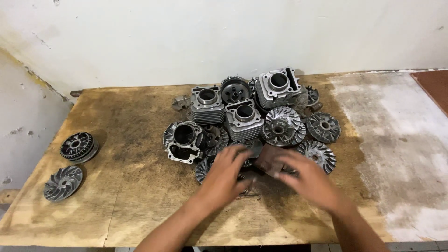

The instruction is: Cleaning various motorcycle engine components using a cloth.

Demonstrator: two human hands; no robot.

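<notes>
A heap of grey metal engine parts (247, 116) lies on the wooden table (130, 186): finned cylinder blocks (207, 105) and round finned pulley discs (282, 126). My left hand (226, 175) reaches into the near edge of the heap, fingers curled over a dark part. My right hand (305, 177) is beside it, blurred, fingers on a brownish flat part (270, 158). Whether either hand truly grips its part is unclear.
Two parts lie apart at the table's left: a dark round toothed drum (78, 146) and a grey finned disc (63, 183). A white wall (186, 37) backs the table. The table's right side is pale and worn (401, 140).
</notes>
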